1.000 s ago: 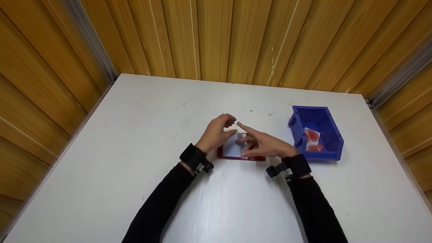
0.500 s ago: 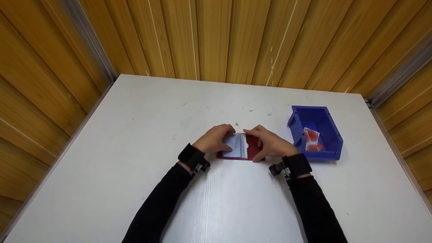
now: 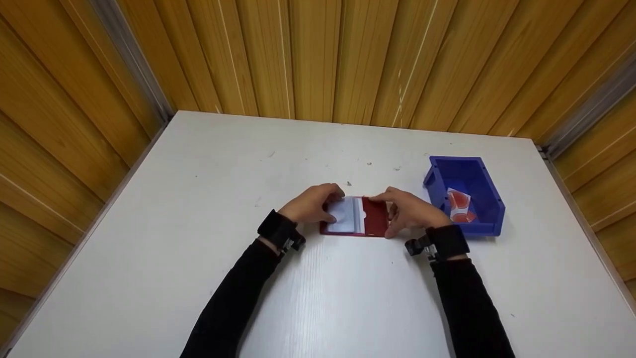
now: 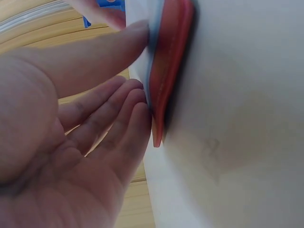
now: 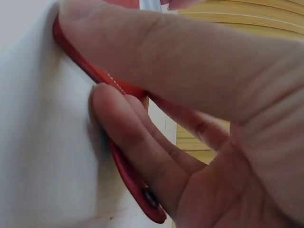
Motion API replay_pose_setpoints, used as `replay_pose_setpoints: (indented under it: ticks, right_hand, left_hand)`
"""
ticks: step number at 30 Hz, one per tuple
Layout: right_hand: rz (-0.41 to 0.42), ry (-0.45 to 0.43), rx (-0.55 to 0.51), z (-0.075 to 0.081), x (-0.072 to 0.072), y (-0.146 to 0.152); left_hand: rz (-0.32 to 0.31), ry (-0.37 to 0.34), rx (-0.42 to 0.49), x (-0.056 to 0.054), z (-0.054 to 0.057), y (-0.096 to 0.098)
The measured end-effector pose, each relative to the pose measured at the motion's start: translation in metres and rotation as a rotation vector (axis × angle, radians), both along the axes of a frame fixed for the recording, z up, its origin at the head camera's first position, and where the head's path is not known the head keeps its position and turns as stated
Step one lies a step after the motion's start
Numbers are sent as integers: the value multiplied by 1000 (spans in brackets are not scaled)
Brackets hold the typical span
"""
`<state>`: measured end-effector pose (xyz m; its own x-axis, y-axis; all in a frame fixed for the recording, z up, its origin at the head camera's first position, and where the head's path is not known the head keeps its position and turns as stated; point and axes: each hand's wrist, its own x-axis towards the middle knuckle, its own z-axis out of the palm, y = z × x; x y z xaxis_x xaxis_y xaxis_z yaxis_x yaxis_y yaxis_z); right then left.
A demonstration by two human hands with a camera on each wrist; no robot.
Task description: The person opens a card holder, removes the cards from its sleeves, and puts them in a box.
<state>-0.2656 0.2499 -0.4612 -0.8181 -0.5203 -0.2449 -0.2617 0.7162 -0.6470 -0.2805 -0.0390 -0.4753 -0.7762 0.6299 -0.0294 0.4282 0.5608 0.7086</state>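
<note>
A red card holder (image 3: 376,217) lies opened flat on the white table, with clear plastic sleeves (image 3: 343,215) on its left half. A white card edge (image 3: 361,215) with a notch shows beside the sleeves. My left hand (image 3: 309,204) holds the left half, thumb on the sleeves and fingertips against the edge (image 4: 159,102). My right hand (image 3: 411,209) grips the right half between its thumb at the near corner and its fingers toward the far edge. In the right wrist view a red strap end with a dark snap (image 5: 151,195) hangs beside the fingers.
A blue bin (image 3: 492,199) stands right of the right hand, with red-and-white printed pieces (image 3: 460,204) in it. Wood-patterned walls (image 3: 318,59) rise behind the table and at both sides. Small marks (image 3: 369,163) dot the tabletop.
Both hands have come down from above the card holder onto its two halves, uncovering the red right half. The right hand has then slid outward to the right edge.
</note>
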Motion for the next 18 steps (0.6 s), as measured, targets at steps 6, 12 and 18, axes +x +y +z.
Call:
replay_pose_setpoints:
  ticks: [6,12,18]
  right_hand:
    - [-9,-9,5,-1,-1,0]
    - [-22,-16,13,0,0,-2]
    - [-17,7,34,0,-1,-5]
  left_hand:
    - [-9,-9,6,-1,0,-2]
    - [-8,-17,-6,-1,-1,-3]
    - [-17,-10,-10,-4,-3,-4]
